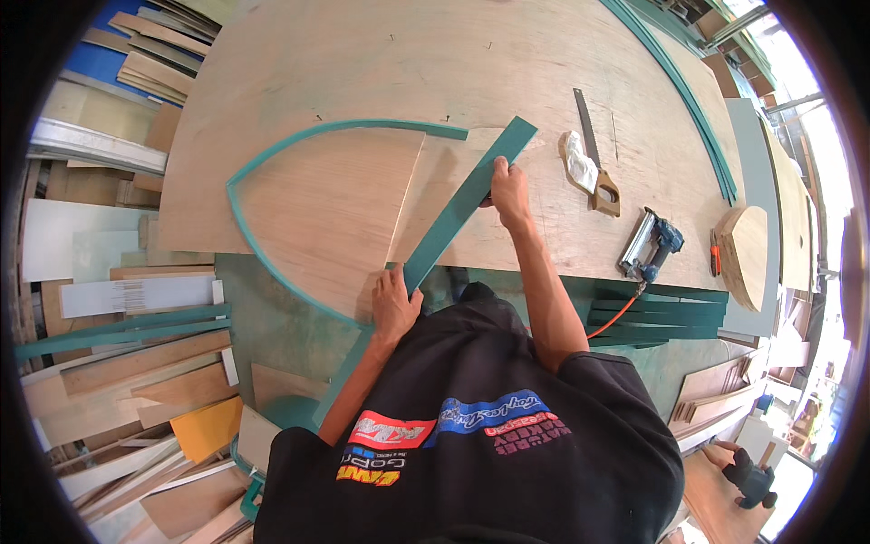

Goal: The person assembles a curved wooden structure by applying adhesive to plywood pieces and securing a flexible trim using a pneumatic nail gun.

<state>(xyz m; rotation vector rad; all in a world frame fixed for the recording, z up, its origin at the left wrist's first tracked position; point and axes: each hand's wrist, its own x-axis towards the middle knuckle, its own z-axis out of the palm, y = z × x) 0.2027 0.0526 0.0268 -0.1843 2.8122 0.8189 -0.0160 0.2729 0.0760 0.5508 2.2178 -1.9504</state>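
Note:
A long flat teal strip (471,192) runs diagonally across the near edge of the plywood worktop (299,54). My right hand (509,192) is closed around its upper part. Lower down, my left hand (393,306) has the strip between thumb and fingers, and the strip carries on beneath my left forearm. Beside that hand lies a pointed, arch-shaped plywood panel (326,208), partly overhanging the worktop. A thin teal edging strip (256,159) follows both its curved sides and extends past the panel's corner at the far side.
Right of the strip lie a handsaw (605,192), crumpled white material (580,163), a blue nail gun (654,247) with an orange hose (613,317), and an orange cutter (715,254) by a rounded wooden block (745,249). Several nails stick up beyond the panel. Wood offcuts (181,399) pile up at left.

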